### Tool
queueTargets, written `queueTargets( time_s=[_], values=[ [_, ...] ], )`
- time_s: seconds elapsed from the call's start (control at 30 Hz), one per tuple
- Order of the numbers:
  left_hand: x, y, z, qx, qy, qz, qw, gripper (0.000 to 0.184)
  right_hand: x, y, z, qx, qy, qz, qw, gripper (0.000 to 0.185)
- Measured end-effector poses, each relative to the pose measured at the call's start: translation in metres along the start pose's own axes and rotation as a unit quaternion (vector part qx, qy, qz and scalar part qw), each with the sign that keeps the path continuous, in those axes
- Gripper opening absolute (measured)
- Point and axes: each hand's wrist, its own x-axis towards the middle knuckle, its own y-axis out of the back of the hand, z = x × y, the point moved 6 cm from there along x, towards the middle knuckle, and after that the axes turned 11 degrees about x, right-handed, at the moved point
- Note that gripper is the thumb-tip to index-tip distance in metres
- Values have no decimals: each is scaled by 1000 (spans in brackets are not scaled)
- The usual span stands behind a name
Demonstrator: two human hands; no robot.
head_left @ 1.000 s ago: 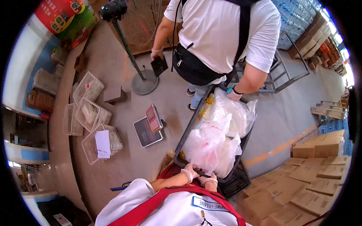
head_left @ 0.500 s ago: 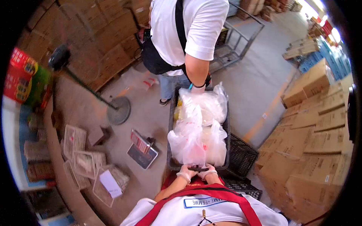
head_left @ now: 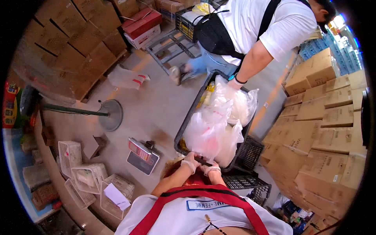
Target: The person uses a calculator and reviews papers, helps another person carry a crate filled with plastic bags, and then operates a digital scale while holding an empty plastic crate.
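My left hand (head_left: 190,161) and my right hand (head_left: 211,168), both in clear thin gloves, are closed on the near end of a black plastic crate (head_left: 195,105). The crate is tilted off straight, its far end toward the right. Several full white plastic bags (head_left: 207,129) fill it, and something yellow (head_left: 207,94) shows along its left side. Across from me a person in a white shirt (head_left: 250,23) has a hand (head_left: 235,83) at the crate's far end; whether that hand grips the rim is hidden.
A platform scale (head_left: 143,158) and several white baskets (head_left: 90,178) stand on the floor at left, near a round-based stand (head_left: 111,115). Black crates (head_left: 250,152) lie under and right of mine. Stacked cartons (head_left: 313,137) line the right; a metal cart (head_left: 174,49) is behind.
The crate's far end has swung to the right, and the person opposite has stepped right and leaned over. My hands keep their hold on the near end.
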Motion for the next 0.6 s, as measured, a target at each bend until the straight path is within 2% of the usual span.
queueTargets(
  time_s=[0.03,0.07,0.1,0.13,0.2,0.23,0.27,0.33,0.37,0.4,0.43,0.47,0.53,0.6],
  values=[
    [15,-7,-1,-17,-7,-12,1000,49,16,-2,13,22,5,26,999,52],
    [31,-13,-2,-34,-13,-24,999,46,37,-9,40,106,9,46,993,51],
    [49,-34,-16,-325,96,-71,938,38,67,-28,77,242,39,72,967,50],
    [57,-59,-17,-585,200,-107,779,31,114,-59,132,413,94,87,902,48],
    [53,-52,29,-692,363,-71,620,21,75,9,83,287,-17,53,956,38],
    [67,-53,30,-667,322,-70,669,20,46,50,48,219,-67,24,973,33],
    [48,-27,67,-621,422,-2,660,16,36,58,49,255,-125,18,959,33],
    [87,-35,60,-607,338,-52,717,14,104,29,106,447,5,63,892,36],
    [104,-44,57,-642,303,-62,702,14,138,16,134,527,58,64,846,40],
    [125,-47,62,-677,265,-71,683,13,146,32,135,504,77,74,857,43],
    [117,-11,116,-625,383,-19,680,13,153,50,134,481,95,84,867,47],
    [131,-6,118,-592,354,-36,723,12,153,78,118,428,104,97,893,46],
    [158,7,144,-580,378,-1,722,13,162,135,87,351,104,113,924,46],
    [193,21,170,-547,399,27,736,14,183,178,66,364,86,86,923,45]
  ],
)
